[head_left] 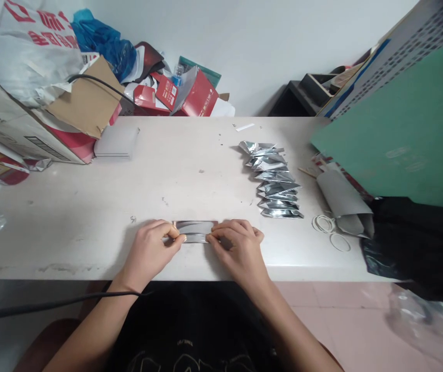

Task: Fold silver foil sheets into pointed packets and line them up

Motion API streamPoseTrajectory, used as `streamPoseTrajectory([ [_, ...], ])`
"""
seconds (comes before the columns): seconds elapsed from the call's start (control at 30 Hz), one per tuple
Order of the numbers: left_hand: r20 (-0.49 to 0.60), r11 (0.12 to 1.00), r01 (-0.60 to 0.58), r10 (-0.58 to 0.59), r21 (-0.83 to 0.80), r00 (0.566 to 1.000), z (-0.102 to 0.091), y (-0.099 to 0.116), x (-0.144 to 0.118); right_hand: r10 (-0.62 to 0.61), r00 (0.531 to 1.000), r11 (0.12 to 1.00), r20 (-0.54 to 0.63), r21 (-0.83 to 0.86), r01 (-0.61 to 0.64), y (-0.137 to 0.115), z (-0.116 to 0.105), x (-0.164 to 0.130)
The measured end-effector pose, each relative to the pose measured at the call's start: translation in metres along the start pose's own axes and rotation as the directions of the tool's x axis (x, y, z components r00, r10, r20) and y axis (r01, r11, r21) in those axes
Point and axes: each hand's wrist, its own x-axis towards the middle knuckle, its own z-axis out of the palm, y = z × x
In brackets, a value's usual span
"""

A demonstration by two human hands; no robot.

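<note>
Head camera, looking down over a pale table [90, 217] from the seated person's place. Both bare forearms come in from 6 o'clock and angle inward, meeting near the table's front edge.

The left hand [149, 248] lies knuckles up, fingers curled, thumb and forefinger pinched shut on the left end of a small silver foil packet [194, 230]. The right hand [240, 248] mirrors it, fingertips closed on the packet's right end. The packet lies flat on the table between the two hands, just inside the front edge.

At 1 o'clock from the hands, a row of folded foil pieces [275, 183] runs away from the viewer. At 3 o'clock lie white rubber bands [326, 225], just beside a grey paper roll [343, 201]. A green board [399, 139] leans at the right edge. Cardboard boxes [20, 129] and bags crowd the far left at 10 o'clock. The tabletop from 10 to 12 o'clock of the hands is bare and open.
</note>
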Motion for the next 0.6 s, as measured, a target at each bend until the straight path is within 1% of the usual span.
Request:
streamPoseTrajectory([
  [0.07,0.014,1.0,-0.012,0.012,0.015,1.0,-0.001,0.001,0.0,-0.022,1.0,0.999,-0.02,-0.026,0.022,0.0,0.002,-0.001],
  [0.1,0.019,0.999,-0.037,0.036,0.031,0.999,-0.002,0.002,0.0,-0.044,0.998,0.998,-0.037,-0.054,0.042,0.0,0.003,-0.002],
  [0.17,0.043,0.987,-0.142,0.139,0.081,0.989,-0.003,0.005,-0.001,-0.133,0.988,0.986,-0.073,-0.114,0.124,0.0,0.006,-0.003],
  [0.2,0.063,0.969,-0.217,0.211,0.114,0.975,-0.002,0.006,-0.002,-0.202,0.976,0.972,-0.076,-0.141,0.19,0.0,0.007,-0.004],
  [0.27,0.113,0.91,-0.364,0.348,0.197,0.931,0.0,0.009,-0.005,-0.349,0.936,0.923,-0.047,-0.191,0.334,-0.001,0.009,-0.006],
  [0.33,0.159,0.839,-0.459,0.43,0.292,0.889,0.001,0.011,-0.009,-0.446,0.895,0.864,0.021,-0.25,0.437,-0.002,0.008,-0.008],
  [0.37,0.18,0.808,-0.485,0.451,0.333,0.874,0.001,0.011,-0.011,-0.47,0.881,0.84,0.056,-0.278,0.466,-0.003,0.007,-0.008],
  [0.43,0.217,0.776,-0.505,0.456,0.377,0.863,-0.001,0.011,-0.017,-0.486,0.866,0.813,0.114,-0.303,0.497,-0.003,0.001,-0.01],
  [0.5,0.235,0.784,-0.493,0.434,0.377,0.87,-0.007,0.008,-0.022,-0.482,0.861,0.814,0.163,-0.28,0.509,-0.002,-0.008,-0.013],
  [0.6,0.245,0.812,-0.452,0.384,0.37,0.89,-0.017,0.0,-0.029,-0.432,0.876,0.843,0.213,-0.251,0.476,0.005,-0.022,-0.017],
])
